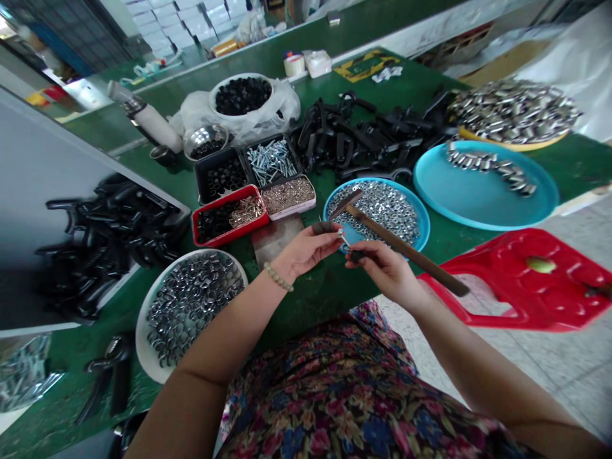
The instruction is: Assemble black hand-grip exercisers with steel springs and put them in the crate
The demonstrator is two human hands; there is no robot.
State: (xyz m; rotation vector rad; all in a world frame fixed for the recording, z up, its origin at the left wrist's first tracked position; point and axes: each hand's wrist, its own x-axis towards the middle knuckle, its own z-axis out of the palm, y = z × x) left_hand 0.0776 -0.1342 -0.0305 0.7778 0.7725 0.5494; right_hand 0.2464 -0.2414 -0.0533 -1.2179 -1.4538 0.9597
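Observation:
Close together over the front of the green bench, my left hand (310, 250) and my right hand (388, 269) work at small parts. The left fingers pinch a small silvery screw-like piece (344, 240), its far end pointing towards the right hand. A small dark part (354, 255) is gripped in the right fingertips, right at the screw's end; whether they touch I cannot tell. Just behind the hands lies a hammer (406, 243) with a wooden handle, resting across a blue tray (427, 223) of small metal nuts or rings.
Left stands a white bowl (143, 319) of metal rings. Beyond my left hand are a red tray (229, 237) and boxes of screws (271, 160) and rivet-like pieces (288, 194). Black handles (358, 137) are heaped behind. Rightwards lie another blue tray (459, 185) and a red plastic tray (516, 255).

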